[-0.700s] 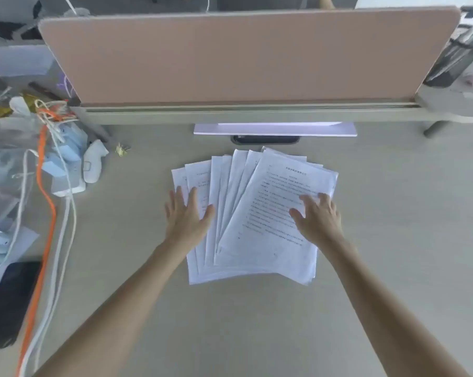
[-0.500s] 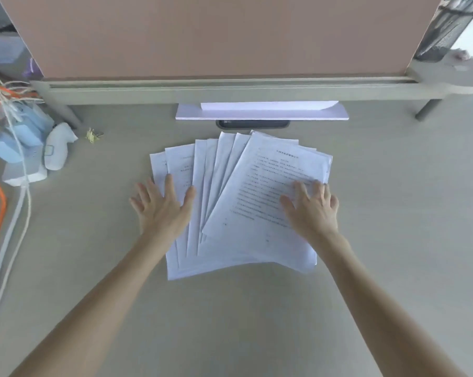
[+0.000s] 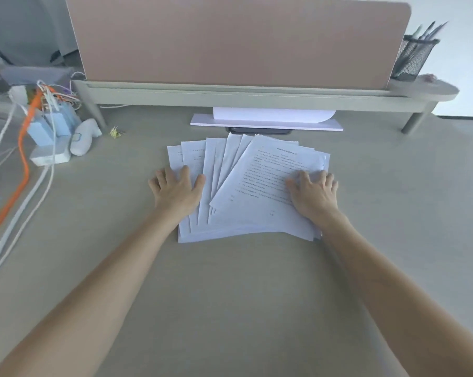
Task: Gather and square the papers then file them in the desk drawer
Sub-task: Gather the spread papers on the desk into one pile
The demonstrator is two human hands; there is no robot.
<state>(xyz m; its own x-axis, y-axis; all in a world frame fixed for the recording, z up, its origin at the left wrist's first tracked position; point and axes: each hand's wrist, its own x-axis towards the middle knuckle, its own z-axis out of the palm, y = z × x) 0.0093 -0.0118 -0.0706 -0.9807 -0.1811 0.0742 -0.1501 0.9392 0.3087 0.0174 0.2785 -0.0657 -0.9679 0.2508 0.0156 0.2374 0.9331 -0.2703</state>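
Several printed white papers (image 3: 260, 183) lie fanned out on the grey desk (image 3: 243, 295), overlapping, with the top sheet tilted to the right. My left hand (image 3: 177, 190) lies flat on the left edge of the fan, fingers spread. My right hand (image 3: 314, 195) presses flat on the right side of the top sheet, fingers apart. Neither hand grips a sheet. No drawer is in view.
A pink divider panel (image 3: 238, 39) on a raised shelf (image 3: 257, 97) closes the back. White sheets on a board (image 3: 268, 122) sit under the shelf. Blue adapters, a white device and orange and white cables (image 3: 26, 164) crowd the left. A mesh pen holder (image 3: 414, 58) stands back right.
Both hands stay flat on the papers, and the fan looks unchanged. The camera view has shifted, so the desk's left clutter and pen holder sit differently in the frame.
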